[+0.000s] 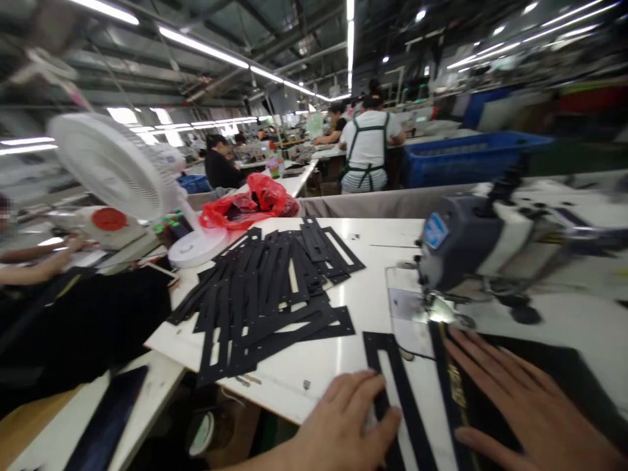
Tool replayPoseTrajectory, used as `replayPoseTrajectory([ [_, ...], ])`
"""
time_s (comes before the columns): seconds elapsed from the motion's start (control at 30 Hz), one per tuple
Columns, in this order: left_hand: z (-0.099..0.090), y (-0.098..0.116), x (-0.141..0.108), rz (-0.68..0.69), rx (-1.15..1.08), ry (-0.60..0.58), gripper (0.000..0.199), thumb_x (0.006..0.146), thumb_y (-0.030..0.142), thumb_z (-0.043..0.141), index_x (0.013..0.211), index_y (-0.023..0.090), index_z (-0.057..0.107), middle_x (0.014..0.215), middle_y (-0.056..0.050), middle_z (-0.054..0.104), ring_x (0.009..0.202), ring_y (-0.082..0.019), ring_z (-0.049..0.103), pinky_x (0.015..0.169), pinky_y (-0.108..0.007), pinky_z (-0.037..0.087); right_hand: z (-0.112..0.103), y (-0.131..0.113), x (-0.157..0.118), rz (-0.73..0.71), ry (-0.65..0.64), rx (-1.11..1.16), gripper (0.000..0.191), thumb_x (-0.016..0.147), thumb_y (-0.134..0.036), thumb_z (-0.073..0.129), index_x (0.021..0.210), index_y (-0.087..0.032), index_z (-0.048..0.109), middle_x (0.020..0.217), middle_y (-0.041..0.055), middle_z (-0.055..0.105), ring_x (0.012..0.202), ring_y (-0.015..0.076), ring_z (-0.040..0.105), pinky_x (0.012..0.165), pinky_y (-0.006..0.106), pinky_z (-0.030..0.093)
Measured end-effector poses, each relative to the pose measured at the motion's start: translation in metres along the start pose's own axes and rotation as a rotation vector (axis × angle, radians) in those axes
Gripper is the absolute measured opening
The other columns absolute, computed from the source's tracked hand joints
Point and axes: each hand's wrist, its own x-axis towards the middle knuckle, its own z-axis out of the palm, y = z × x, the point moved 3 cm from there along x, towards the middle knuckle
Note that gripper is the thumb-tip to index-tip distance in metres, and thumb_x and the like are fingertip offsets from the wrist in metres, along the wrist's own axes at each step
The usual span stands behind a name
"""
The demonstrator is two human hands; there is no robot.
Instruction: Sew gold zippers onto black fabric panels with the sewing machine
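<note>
My left hand [343, 418] is closed on the left edge of a black slotted strip [408, 399], thumb and fingers together. This strip lies on the white sewing table [289, 379], its far end pointing away from me. My right hand [530, 399] lies flat with fingers stretched out on a black fabric piece [554, 363]. A gold-coloured zipper [457, 392] runs along that fabric beside my right fingers. The fabric's far end reaches the lit needle area of the sewing machine [456, 242]. A heap of similar black slotted strips [265, 288] is spread left of my hands.
A white fan [118, 170] and a red plastic bag [245, 206] stand behind the heap. Dark cloth [118, 314] and a phone-like dark slab [110, 412] lie at left, near another person's arms [44, 265]. A blue crate [461, 157] and several people are farther back.
</note>
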Motion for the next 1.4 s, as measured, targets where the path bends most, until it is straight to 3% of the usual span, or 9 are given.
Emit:
replayPoseTrajectory([
  [0.1,-0.003,-0.008,0.006,0.060,-0.150,-0.052,0.057,0.074,0.034,0.059,0.124,0.010,0.044,0.137,-0.024,0.032,0.125,-0.040,0.030,0.091,-0.054,0.042,-0.024,-0.008,0.010,0.012,-0.106,-0.022,0.095,0.072,-0.071,0.049,0.142,-0.013,0.018,0.143,0.0149,0.027,0.129,0.0317,0.028,0.098,0.051,0.032],
  [0.17,-0.001,-0.021,0.013,0.004,-0.154,-0.053,0.048,0.078,0.015,0.048,0.126,0.012,0.043,0.132,-0.018,0.042,0.123,-0.033,0.036,0.092,-0.048,0.044,-0.031,-0.007,0.017,0.073,-0.185,0.023,0.089,0.078,-0.067,0.045,0.141,-0.008,0.022,0.143,0.0159,0.027,0.131,0.0290,0.025,0.102,0.049,0.030],
  [0.23,0.000,-0.034,0.022,-0.016,-0.128,-0.012,0.043,0.082,0.005,0.037,0.122,0.015,0.049,0.120,-0.013,0.054,0.109,-0.025,0.051,0.087,-0.040,0.049,-0.035,-0.005,0.021,0.129,-0.221,0.062,0.066,0.090,-0.048,0.039,0.139,-0.006,0.025,0.143,0.0148,0.027,0.132,0.0229,0.023,0.105,0.043,0.029],
  [0.33,-0.008,-0.044,0.036,0.025,-0.076,0.079,0.039,0.087,0.005,0.032,0.117,0.017,0.055,0.114,-0.011,0.059,0.102,-0.022,0.057,0.083,-0.037,0.052,-0.038,-0.006,0.022,0.157,-0.229,0.085,0.049,0.092,-0.029,0.037,0.136,-0.008,0.034,0.143,0.0130,0.028,0.133,0.0210,0.022,0.107,0.043,0.025],
  [0.47,-0.025,-0.037,0.060,0.114,-0.134,0.262,0.038,0.087,0.005,0.038,0.123,0.012,0.050,0.124,-0.013,0.054,0.115,-0.023,0.050,0.092,-0.036,0.048,-0.038,-0.015,0.020,0.171,-0.186,0.128,0.049,0.089,-0.025,0.041,0.135,-0.008,0.036,0.141,0.0136,0.031,0.133,0.0224,0.023,0.107,0.045,0.024],
  [0.53,-0.022,-0.029,0.078,0.153,-0.168,0.291,0.037,0.088,0.005,0.038,0.123,0.010,0.050,0.125,-0.015,0.053,0.118,-0.025,0.048,0.093,-0.038,0.047,-0.039,-0.016,0.019,0.169,-0.162,0.161,0.049,0.087,-0.022,0.041,0.135,-0.009,0.036,0.141,0.0130,0.031,0.133,0.0218,0.022,0.108,0.045,0.024],
  [0.77,0.019,-0.019,0.111,0.207,-0.142,0.130,0.031,0.092,0.009,0.032,0.109,0.009,0.058,0.112,-0.014,0.062,0.106,-0.022,0.058,0.087,-0.037,0.052,-0.041,-0.010,0.017,0.168,-0.170,0.248,0.052,0.085,-0.018,0.041,0.136,-0.012,0.034,0.143,0.0107,0.030,0.134,0.0199,0.018,0.110,0.042,0.018],
  [1.07,0.016,-0.022,0.113,0.248,-0.066,0.106,0.031,0.093,0.011,0.031,0.106,0.010,0.059,0.110,-0.013,0.063,0.107,-0.021,0.057,0.089,-0.038,0.051,-0.037,-0.011,0.024,0.273,-0.188,0.272,0.048,0.093,-0.027,0.036,0.139,-0.015,0.028,0.142,0.0126,0.031,0.131,0.0236,0.025,0.106,0.048,0.021],
  [1.4,0.020,-0.033,0.109,0.293,-0.035,0.072,0.036,0.088,0.014,0.039,0.122,0.019,0.052,0.113,-0.009,0.062,0.106,-0.023,0.058,0.087,-0.035,0.052,-0.032,-0.009,0.025,0.313,-0.135,0.332,0.046,0.094,-0.036,0.035,0.137,-0.019,0.029,0.140,0.0161,0.032,0.131,0.0275,0.025,0.104,0.051,0.019],
])
